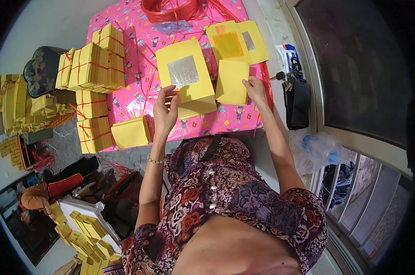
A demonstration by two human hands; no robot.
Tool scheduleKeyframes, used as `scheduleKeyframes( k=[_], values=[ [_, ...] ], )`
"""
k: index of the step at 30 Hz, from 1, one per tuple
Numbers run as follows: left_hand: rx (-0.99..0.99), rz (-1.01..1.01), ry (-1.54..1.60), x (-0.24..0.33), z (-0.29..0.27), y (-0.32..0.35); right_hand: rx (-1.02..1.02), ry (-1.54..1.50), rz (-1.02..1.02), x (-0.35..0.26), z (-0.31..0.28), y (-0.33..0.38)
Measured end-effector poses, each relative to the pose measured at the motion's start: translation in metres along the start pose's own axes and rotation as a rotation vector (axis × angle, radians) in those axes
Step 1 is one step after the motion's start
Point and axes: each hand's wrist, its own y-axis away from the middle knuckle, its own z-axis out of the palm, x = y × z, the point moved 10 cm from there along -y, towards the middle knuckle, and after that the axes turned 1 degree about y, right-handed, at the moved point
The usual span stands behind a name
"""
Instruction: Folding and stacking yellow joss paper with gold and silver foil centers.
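On the pink table cover (138, 91), tied yellow bundles (97, 66) are stacked left of the left hand (165, 112), whose fingers are held on the edge of a paper stack (189, 78) topped with a silver square. A single yellow sheet (232, 82) is pinched by the right hand (254, 89), wrist raised. Sheets could be slid askew if the stack is nudged.

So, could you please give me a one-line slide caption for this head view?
Left hand and right hand handle yellow paper sheets on a pink patterned tablecloth.
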Motion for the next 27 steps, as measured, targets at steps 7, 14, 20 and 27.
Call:
scheduleKeyframes(
  k=[7, 14, 20, 27],
  values=[
    [-0.017, -0.023, -0.073, -0.009, -0.002, 0.004, 0.131, 0.485, -0.068, -0.024, -0.005, 0.013],
    [-0.053, 0.340, -0.579, 0.007, 0.006, 0.006, 0.188, 0.760, -0.080, -0.060, 0.002, 0.031],
    [-0.094, 0.376, -0.509, 0.001, 0.007, 0.002, 0.336, 0.868, -0.358, -0.130, -0.003, 0.051],
    [-0.136, 0.371, -0.456, 0.001, 0.002, 0.002, -0.097, 0.498, -0.823, -0.226, 0.059, 0.095]
  ],
)
